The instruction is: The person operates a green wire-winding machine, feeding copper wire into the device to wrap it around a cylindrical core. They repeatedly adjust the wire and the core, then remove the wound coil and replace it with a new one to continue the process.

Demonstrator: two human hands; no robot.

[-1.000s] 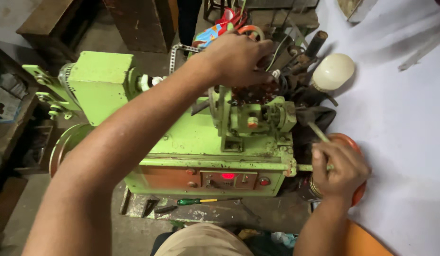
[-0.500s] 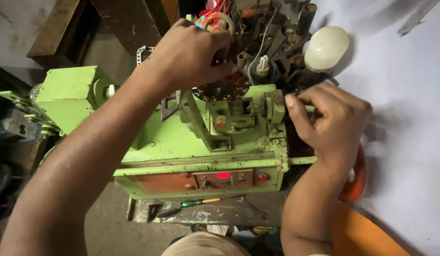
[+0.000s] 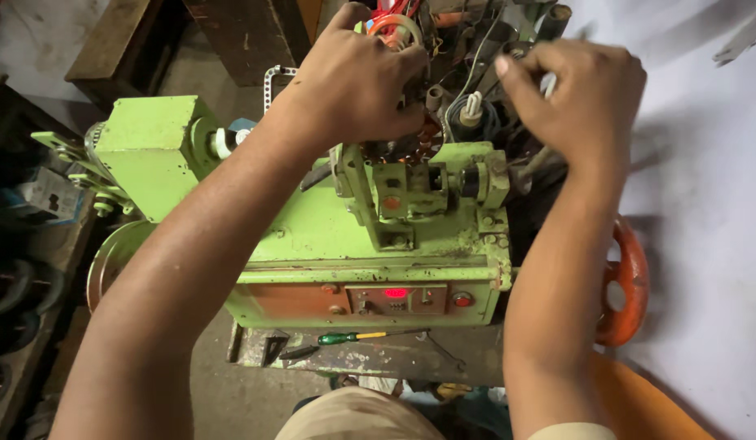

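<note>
A large light-green winding machine [image 3: 312, 236] is seen from above on a worn bench [image 3: 394, 358]. An orange handwheel [image 3: 626, 281] is mounted at its right end, and a small panel with a glowing red display [image 3: 396, 292] is set in its front. A green-handled screwdriver [image 3: 349, 336] lies on the bench below. At the machine's rear, a dark wound core with copper wires [image 3: 414, 143] is partly hidden beneath the left hand [image 3: 353, 85], which is closed over it. The right hand [image 3: 581, 94] is pinched shut just beside it, apparently on a thin wire, too small to confirm. Wire appears to be being seated on the core; steady tension would be called for.
</note>
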